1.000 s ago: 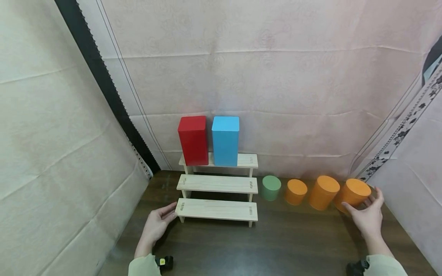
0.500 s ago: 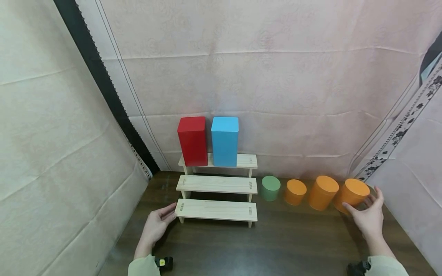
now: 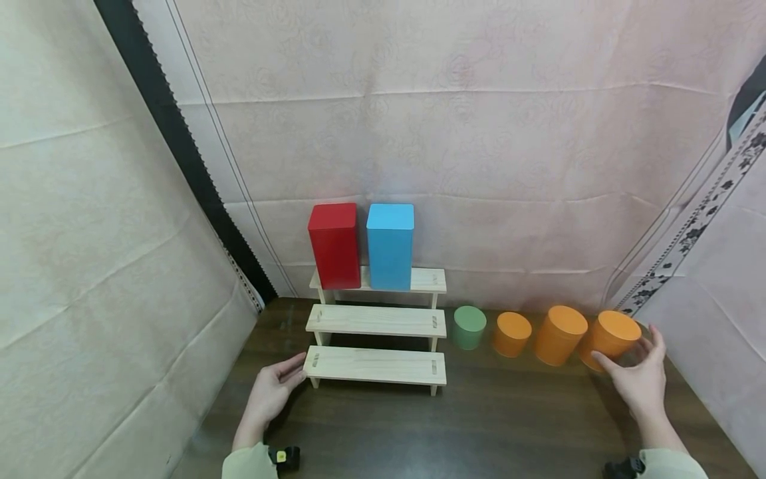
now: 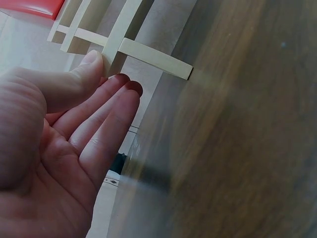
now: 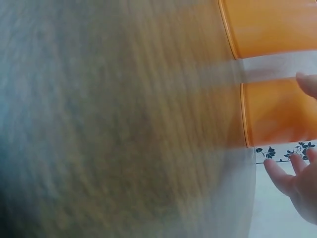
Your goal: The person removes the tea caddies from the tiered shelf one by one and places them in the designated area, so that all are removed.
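Note:
At the left end of a stepped wooden shelf [image 3: 374, 364] is my left hand [image 3: 272, 392]. Its thumb and fingers pinch the lowest step's end, as the left wrist view shows at close range. On the right side my right hand [image 3: 640, 379] holds the rightmost orange canister [image 3: 612, 332], with the thumb on its near side and the other fingers around its right side. That canister stands on the dark wooden table. In the right wrist view, the thumb [image 5: 308, 85] overlaps the canister, while the fingers lie along its far edge.
A red box [image 3: 335, 246] and a blue box [image 3: 390, 246] stand on the top step. Between shelf and right hand are a green canister [image 3: 469, 327], a short orange canister [image 3: 512, 334] and a taller one [image 3: 559, 336]. Pale cloth walls [image 3: 479, 146] enclose the table [image 3: 467, 426].

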A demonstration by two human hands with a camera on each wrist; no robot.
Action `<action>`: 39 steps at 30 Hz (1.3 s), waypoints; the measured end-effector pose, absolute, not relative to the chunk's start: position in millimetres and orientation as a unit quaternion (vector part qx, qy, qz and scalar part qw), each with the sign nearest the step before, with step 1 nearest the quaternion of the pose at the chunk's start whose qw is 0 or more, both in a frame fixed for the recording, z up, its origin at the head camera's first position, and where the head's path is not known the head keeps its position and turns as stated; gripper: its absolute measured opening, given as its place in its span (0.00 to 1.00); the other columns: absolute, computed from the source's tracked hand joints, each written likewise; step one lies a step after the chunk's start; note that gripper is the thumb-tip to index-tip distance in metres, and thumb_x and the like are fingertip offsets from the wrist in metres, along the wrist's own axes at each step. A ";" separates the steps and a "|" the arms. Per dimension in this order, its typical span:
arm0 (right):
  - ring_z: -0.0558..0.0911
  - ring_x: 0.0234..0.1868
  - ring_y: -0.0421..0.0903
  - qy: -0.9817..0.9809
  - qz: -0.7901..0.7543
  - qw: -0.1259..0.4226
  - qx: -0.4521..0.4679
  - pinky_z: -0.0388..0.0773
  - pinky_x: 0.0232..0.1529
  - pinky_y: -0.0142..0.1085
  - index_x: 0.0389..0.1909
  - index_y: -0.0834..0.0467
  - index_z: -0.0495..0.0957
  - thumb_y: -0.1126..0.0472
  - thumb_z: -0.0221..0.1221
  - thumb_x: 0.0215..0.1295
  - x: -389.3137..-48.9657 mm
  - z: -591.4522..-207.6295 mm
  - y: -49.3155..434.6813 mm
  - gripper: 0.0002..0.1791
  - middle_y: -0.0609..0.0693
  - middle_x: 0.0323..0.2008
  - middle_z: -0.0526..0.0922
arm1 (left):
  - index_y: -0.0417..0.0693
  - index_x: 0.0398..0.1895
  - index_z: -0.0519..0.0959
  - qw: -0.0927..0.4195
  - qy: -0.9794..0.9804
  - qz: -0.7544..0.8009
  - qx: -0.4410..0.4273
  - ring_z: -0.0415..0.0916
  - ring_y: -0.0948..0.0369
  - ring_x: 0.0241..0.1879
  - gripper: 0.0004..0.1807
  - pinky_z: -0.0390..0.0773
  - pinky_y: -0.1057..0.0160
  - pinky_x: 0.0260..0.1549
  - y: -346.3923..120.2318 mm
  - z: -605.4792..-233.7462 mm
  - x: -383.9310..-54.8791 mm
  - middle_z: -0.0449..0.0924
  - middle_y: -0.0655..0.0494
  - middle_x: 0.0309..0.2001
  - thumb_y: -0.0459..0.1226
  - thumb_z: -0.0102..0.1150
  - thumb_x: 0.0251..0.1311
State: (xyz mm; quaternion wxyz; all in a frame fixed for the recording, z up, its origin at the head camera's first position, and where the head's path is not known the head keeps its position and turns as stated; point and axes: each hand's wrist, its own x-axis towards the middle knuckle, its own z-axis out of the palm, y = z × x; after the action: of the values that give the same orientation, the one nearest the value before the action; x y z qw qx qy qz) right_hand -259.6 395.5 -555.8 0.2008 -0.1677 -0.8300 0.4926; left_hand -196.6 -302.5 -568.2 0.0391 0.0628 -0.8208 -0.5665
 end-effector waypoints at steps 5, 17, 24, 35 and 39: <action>0.54 0.83 0.62 -0.824 0.494 0.218 -0.172 0.50 0.82 0.58 0.88 0.39 0.33 0.55 0.77 0.62 -257.7 -550.7 393.0 0.69 0.63 0.84 0.51 | 0.35 0.71 0.78 0.040 -0.819 -0.569 0.062 0.81 0.48 0.65 0.25 0.84 0.60 0.56 -301.8 -567.5 -196.3 0.79 0.40 0.68 0.29 0.65 0.73; 0.59 0.80 0.53 -0.798 0.503 0.266 -0.198 0.63 0.77 0.40 0.87 0.35 0.43 0.54 0.77 0.62 -253.9 -536.7 384.1 0.63 0.52 0.85 0.52 | 0.35 0.71 0.77 0.041 -0.819 -0.569 0.064 0.80 0.47 0.65 0.24 0.85 0.60 0.56 -302.0 -568.8 -196.6 0.79 0.40 0.68 0.29 0.64 0.73; 0.53 0.83 0.41 -0.777 0.528 0.287 -0.189 0.58 0.81 0.43 0.87 0.36 0.45 0.57 0.76 0.63 -251.1 -527.3 376.1 0.61 0.50 0.84 0.53 | 0.34 0.71 0.77 0.041 -0.818 -0.570 0.064 0.80 0.47 0.65 0.25 0.85 0.60 0.56 -302.0 -568.9 -196.5 0.79 0.40 0.69 0.29 0.64 0.73; 0.54 0.83 0.40 -0.765 0.537 0.318 -0.158 0.57 0.81 0.40 0.86 0.37 0.49 0.60 0.76 0.63 -247.9 -506.6 353.3 0.58 0.46 0.84 0.55 | 0.35 0.71 0.77 0.039 -0.820 -0.568 0.066 0.80 0.47 0.66 0.25 0.85 0.60 0.57 -301.8 -566.9 -195.2 0.78 0.40 0.69 0.30 0.65 0.73; 0.55 0.82 0.40 -0.761 0.536 0.344 -0.126 0.57 0.81 0.37 0.85 0.38 0.53 0.61 0.75 0.63 -245.5 -496.6 336.0 0.56 0.45 0.83 0.58 | 0.35 0.71 0.77 0.038 -0.820 -0.568 0.066 0.80 0.47 0.66 0.25 0.85 0.59 0.57 -301.6 -566.4 -194.9 0.78 0.39 0.69 0.30 0.65 0.73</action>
State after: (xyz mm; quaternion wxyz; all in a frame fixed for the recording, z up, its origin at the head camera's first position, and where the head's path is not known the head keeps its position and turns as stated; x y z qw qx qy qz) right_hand -245.5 336.0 -496.6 0.3444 -0.1263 -0.7606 0.5357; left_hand -194.9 -301.6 -566.4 0.0378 0.0664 -0.8198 -0.5676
